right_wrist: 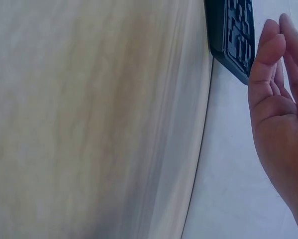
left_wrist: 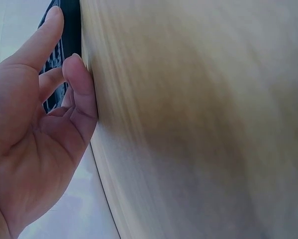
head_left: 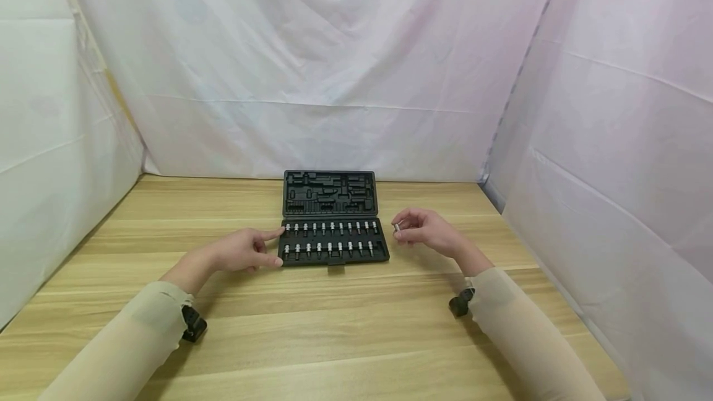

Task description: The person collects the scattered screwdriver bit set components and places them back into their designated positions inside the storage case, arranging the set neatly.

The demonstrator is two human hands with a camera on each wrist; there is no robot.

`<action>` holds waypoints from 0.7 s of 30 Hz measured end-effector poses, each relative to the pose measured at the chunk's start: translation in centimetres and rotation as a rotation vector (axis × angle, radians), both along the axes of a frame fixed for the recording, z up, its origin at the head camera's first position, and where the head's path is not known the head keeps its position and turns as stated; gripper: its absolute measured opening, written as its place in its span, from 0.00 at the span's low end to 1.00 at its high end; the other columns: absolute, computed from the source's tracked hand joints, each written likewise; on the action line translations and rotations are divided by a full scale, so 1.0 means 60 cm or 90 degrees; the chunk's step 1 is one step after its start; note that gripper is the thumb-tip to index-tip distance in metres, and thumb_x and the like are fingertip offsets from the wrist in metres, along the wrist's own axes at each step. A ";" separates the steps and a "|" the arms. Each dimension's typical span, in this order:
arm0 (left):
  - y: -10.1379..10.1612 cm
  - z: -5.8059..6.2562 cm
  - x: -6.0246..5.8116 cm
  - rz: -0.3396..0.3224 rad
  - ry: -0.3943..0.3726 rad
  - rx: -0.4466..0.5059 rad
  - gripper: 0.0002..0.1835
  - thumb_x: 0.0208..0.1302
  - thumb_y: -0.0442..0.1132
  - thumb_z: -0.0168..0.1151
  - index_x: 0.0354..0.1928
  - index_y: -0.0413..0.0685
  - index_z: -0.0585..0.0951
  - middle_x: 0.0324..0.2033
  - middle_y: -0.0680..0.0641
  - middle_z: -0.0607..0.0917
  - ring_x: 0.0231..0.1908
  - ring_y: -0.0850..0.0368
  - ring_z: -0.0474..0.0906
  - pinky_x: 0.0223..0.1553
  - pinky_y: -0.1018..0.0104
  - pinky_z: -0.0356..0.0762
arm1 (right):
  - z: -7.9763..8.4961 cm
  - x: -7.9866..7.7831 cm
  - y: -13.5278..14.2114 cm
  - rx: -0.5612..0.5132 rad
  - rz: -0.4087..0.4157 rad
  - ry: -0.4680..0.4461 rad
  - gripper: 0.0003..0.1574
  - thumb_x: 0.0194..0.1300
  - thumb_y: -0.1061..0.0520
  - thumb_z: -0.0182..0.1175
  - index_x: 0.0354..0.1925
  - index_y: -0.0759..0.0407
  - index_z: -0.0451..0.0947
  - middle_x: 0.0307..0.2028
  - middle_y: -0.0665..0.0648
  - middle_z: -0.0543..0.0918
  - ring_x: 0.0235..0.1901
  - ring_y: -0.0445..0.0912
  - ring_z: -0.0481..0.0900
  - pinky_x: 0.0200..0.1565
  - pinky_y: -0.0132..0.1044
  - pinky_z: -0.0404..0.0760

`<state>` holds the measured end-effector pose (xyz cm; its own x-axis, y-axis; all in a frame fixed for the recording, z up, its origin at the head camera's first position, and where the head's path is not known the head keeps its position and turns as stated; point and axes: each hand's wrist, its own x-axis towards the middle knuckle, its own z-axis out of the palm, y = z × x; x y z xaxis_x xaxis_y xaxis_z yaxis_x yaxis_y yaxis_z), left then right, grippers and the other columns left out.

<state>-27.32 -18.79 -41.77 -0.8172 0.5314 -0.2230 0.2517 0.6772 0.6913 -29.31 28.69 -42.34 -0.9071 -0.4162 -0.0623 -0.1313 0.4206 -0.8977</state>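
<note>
An open black case [head_left: 328,238] lies on the table, two rows of silver bit sockets [head_left: 330,247] standing in its near half. My left hand [head_left: 245,249] is at the case's left side, index finger and thumb stretched out to touch its edge; the other fingers bend under the palm. In the left wrist view, that thumb lies against the dark case [left_wrist: 71,30]. Just right of the case, my right hand [head_left: 426,232] pinches a small silver bit socket [head_left: 396,227] between thumb and fingers. The right wrist view hides this socket behind the fingers.
The raised lid half [head_left: 330,216] of the case has moulded recesses and lies behind the socket rows. A small latch [head_left: 336,269] sticks out at the front. White sheeting [head_left: 312,135] hangs behind the wood-grain table [head_left: 312,327] and along both sides.
</note>
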 end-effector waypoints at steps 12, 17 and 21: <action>-0.001 0.001 0.000 0.003 -0.001 0.003 0.51 0.70 0.54 0.76 0.87 0.51 0.61 0.31 0.46 0.80 0.30 0.54 0.79 0.32 0.64 0.80 | 0.000 0.000 -0.005 -0.054 0.000 -0.031 0.28 0.79 0.61 0.65 0.71 0.73 0.76 0.61 0.74 0.84 0.51 0.49 0.90 0.56 0.42 0.92; 0.000 0.001 0.001 0.003 -0.001 0.002 0.51 0.70 0.54 0.76 0.87 0.51 0.61 0.31 0.46 0.80 0.30 0.54 0.79 0.32 0.64 0.81 | -0.001 -0.001 -0.009 -0.028 0.001 -0.015 0.27 0.77 0.59 0.69 0.68 0.71 0.78 0.56 0.67 0.86 0.50 0.51 0.90 0.55 0.44 0.92; 0.000 0.001 0.001 0.002 -0.001 -0.001 0.51 0.71 0.54 0.76 0.87 0.51 0.60 0.31 0.46 0.80 0.30 0.54 0.78 0.32 0.64 0.80 | -0.001 -0.001 -0.014 -0.011 0.001 -0.013 0.26 0.76 0.59 0.71 0.65 0.70 0.80 0.52 0.62 0.87 0.50 0.52 0.90 0.56 0.48 0.92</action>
